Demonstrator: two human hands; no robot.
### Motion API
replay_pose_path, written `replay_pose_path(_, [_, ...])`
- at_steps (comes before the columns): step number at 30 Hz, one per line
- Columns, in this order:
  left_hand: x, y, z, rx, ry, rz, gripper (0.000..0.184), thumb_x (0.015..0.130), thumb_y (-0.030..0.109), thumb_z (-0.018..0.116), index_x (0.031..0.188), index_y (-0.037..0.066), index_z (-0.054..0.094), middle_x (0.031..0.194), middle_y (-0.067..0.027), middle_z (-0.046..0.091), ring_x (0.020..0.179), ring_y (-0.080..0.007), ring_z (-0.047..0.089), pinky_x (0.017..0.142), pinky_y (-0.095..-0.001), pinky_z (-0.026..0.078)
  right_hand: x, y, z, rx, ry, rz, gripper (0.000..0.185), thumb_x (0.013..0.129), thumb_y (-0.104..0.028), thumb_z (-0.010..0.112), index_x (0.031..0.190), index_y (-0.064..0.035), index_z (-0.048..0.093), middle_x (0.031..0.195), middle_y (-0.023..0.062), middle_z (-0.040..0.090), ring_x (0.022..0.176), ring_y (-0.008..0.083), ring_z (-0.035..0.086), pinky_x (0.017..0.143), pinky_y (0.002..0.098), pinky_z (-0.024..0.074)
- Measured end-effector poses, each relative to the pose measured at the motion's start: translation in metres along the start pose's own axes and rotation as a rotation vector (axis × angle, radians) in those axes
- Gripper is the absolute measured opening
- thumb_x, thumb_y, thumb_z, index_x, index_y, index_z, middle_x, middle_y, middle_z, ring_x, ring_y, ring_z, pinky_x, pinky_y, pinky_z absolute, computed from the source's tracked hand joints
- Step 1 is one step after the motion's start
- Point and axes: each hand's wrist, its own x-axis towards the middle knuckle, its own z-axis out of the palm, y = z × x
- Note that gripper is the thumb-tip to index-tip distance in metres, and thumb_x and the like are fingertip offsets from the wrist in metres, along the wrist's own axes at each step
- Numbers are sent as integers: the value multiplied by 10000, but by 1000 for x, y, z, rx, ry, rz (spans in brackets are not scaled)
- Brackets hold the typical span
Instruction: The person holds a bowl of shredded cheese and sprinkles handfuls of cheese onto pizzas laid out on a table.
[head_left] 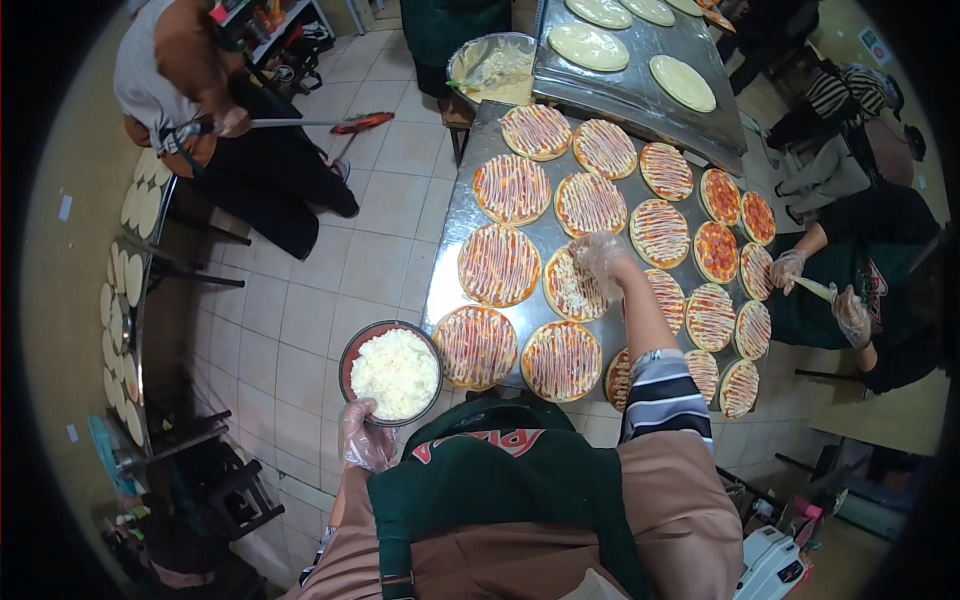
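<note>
My left hand (368, 437), in a clear plastic glove, grips the near rim of a dark round bowl (346, 390). White grated cheese (396, 374) is heaped in that bowl, beside the left front corner of the table. My right hand (603, 262), also gloved, is over the upper right part of a pizza (574, 288) with white bits scattered on its topping. The glove and viewing angle hide how those fingers are bent. Around it lie several pizzas striped with sauce, among them one to the left (499, 265) and one nearer me (562, 361).
Pizzas crowd the metal table (455, 215). Behind it, plain dough rounds (589, 47) lie on a raised metal surface, beside a basin (492, 68) of pale mixture. A gloved co-worker (850, 310) works at the right. Another person (215, 120) holds a long-handled tool (360, 122) over the tiled floor.
</note>
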Motion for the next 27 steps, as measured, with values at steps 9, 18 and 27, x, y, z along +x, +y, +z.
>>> replay_pose_path(9, [10, 11, -7, -25, -126, -16, 512, 693, 138, 461, 1165, -38, 370, 1158, -153, 457, 1072, -269, 461, 938, -376, 371, 11, 2, -26, -240, 122, 102, 208, 660, -223, 621, 838, -116, 638, 841, 96, 622, 774, 234, 593, 679, 316, 460])
replay_pose_path(18, [15, 11, 3, 35, -123, -39, 517, 697, 173, 458, 1161, -39, 377, 1124, -151, 484, 1021, -247, 502, 852, -317, 443, -16, 34, -10, 43, 253, 208, 228, 677, -171, 658, 876, -63, 632, 739, 55, 619, 661, 141, 563, 626, 286, 449])
replay_pose_path(27, [13, 9, 16, 85, -179, -46, 514, 701, 173, 458, 1167, -26, 376, 1125, -151, 483, 1027, -255, 498, 861, -335, 436, -31, 40, -9, 356, 243, 381, 242, 678, -121, 662, 907, -51, 628, 798, 69, 621, 699, 129, 566, 640, 259, 452])
